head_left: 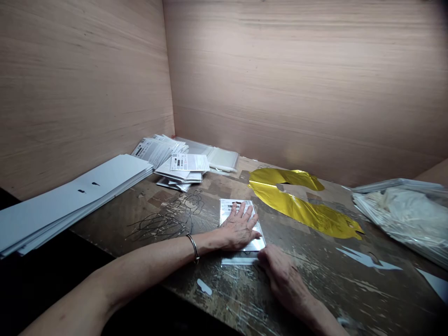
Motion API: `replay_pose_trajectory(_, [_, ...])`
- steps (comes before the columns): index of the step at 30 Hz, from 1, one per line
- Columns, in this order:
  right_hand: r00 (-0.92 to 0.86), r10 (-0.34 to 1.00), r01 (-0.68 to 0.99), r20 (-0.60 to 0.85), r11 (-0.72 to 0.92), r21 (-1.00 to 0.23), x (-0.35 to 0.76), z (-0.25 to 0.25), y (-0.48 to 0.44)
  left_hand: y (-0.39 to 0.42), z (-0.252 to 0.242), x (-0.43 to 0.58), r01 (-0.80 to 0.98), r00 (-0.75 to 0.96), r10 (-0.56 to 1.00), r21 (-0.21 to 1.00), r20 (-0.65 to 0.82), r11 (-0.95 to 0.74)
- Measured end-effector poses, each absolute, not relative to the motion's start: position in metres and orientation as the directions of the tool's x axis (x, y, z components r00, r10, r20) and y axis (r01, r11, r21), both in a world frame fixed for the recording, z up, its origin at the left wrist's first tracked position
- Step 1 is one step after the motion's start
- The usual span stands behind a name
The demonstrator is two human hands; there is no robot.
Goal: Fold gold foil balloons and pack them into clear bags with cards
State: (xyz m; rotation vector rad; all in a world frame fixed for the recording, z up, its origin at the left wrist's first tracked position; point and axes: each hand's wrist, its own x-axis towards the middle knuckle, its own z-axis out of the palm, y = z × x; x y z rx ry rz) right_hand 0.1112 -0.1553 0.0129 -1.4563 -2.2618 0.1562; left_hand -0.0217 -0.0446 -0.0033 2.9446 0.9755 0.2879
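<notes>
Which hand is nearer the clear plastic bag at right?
Right. The right hand sits closer, with the clear plastic bag ahead and to its right; the left hand lies farther left, on a silver packet.

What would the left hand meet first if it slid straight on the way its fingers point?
The left hand already rests on the silver-and-white packet, so that comes first. Beyond the packet's far edge, the gold foil looks next in line, though depth is hard to judge from this view.
</notes>
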Motion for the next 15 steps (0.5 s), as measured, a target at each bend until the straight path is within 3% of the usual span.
replay_pose_trajectory(3, [-0.254,0.938,0.808,0.238,0.341,-0.481,0.114,0.018,-0.162,-0.048,-0.004,-0.023,0.580,0.795,0.585,0.081,0.160,-0.811])
replay_pose_trajectory(5, [-0.222,0.947,0.793,0.232,0.314,-0.522,0.116,0.023,-0.166,-0.051,-0.004,-0.025,0.566,0.806,0.570,0.076,0.158,-0.821])
replay_pose_trajectory(11, [-0.258,0.947,0.852,0.193,0.317,-0.416,0.112,0.024,-0.174,-0.067,0.001,-0.032,0.546,0.822,0.548,0.060,0.152,-0.836])
replay_pose_trajectory(15, [-0.327,0.903,0.839,0.278,0.413,-0.354,0.103,0.018,-0.184,-0.082,0.004,-0.038,0.519,0.841,0.520,0.052,0.151,-0.853])
